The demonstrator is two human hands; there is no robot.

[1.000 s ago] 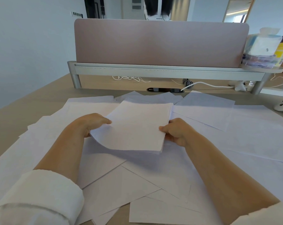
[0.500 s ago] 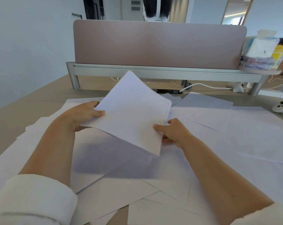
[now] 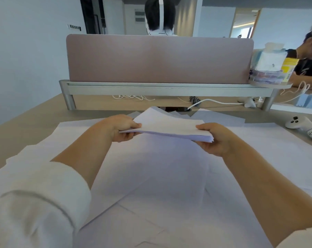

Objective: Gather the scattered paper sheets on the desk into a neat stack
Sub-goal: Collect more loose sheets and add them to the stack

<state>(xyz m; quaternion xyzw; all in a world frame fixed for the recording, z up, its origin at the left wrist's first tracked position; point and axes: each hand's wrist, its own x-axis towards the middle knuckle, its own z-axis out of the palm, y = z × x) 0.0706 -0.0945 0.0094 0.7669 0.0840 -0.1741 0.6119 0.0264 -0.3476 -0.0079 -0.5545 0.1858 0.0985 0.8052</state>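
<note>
Your left hand (image 3: 122,128) grips the left edge of the stack (image 3: 169,127), thumb on top and fingers curled underneath. Your right hand (image 3: 215,138) grips the right edge the same way, thumb on top near the corner. You hold the stack in the middle of the frame, nearly flat and raised off the bench (image 3: 26,119), with its long near edge toward you. At the near right corner the sheet edges are not quite flush, and the far left corner lifts a little.

Below and around your hands, loose sheets (image 3: 160,176) lie overlapping at different angles, running to the lower edge and out to both sides of the frame. A white sleeve (image 3: 35,203) covers your left forearm at lower left.

Past the stack, a pink screen (image 3: 158,58) stands on a grey rail (image 3: 160,88) across the upper middle, with a white cable (image 3: 214,101) running under it. A white controller (image 3: 302,127) lies at the right edge, just beside the sheets. At upper right, a tissue pack (image 3: 269,63) and a yellow tub (image 3: 288,68) stand on the rail's end.
</note>
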